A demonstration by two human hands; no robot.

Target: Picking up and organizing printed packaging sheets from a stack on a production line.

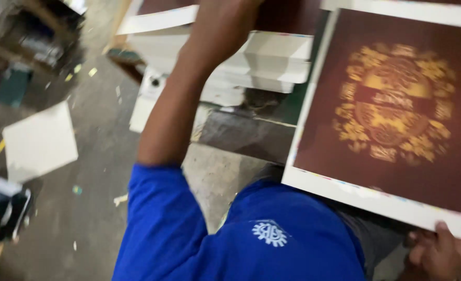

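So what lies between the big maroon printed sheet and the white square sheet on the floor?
In the head view, the person's outstretched arm in a blue sleeve crosses between the maroon printed sheet and the white square sheet.

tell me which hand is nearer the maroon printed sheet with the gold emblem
Right. The right hand grips the maroon printed sheet at its lower edge; the left arm reaches up past it, hand out of view.

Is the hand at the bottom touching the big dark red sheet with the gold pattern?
Touching. The head view shows the right hand gripping the printed sheet's white lower edge.
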